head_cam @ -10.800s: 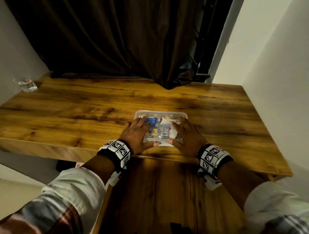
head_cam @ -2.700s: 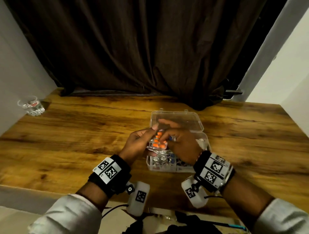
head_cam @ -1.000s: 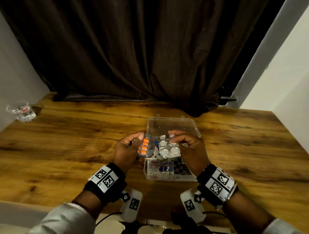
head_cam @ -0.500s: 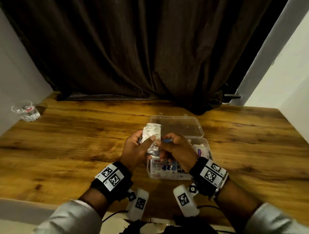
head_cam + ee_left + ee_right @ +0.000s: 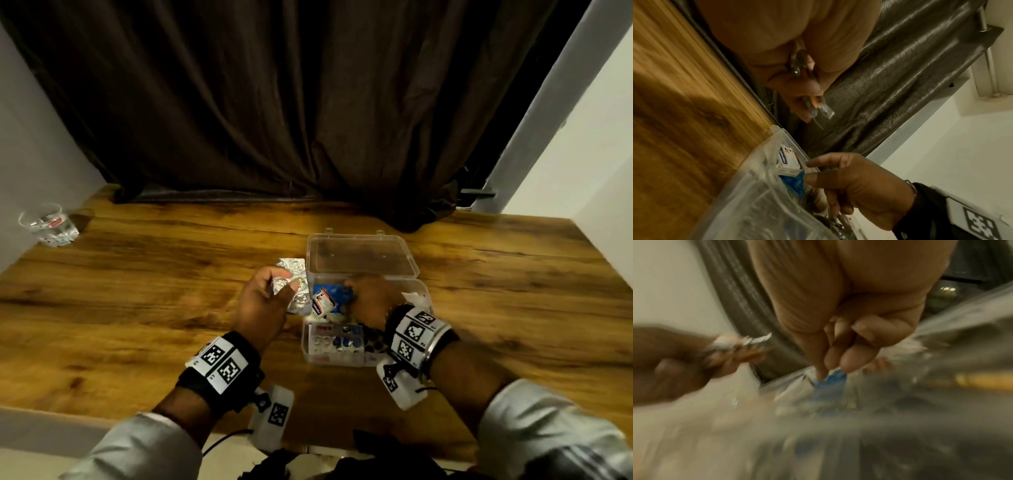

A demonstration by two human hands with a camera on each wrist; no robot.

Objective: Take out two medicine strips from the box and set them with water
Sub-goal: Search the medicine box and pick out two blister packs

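Since half a second ago the right hand (image 5: 368,299) has dropped into the box (image 5: 394,274), fingers curled onto a blue pack (image 5: 334,294); a firm hold cannot be told. At its 9 o'clock the left hand (image 5: 262,305) pinches two strips (image 5: 294,284) above the table (image 5: 154,291). Glass (image 5: 48,224) at far 10 o'clock.
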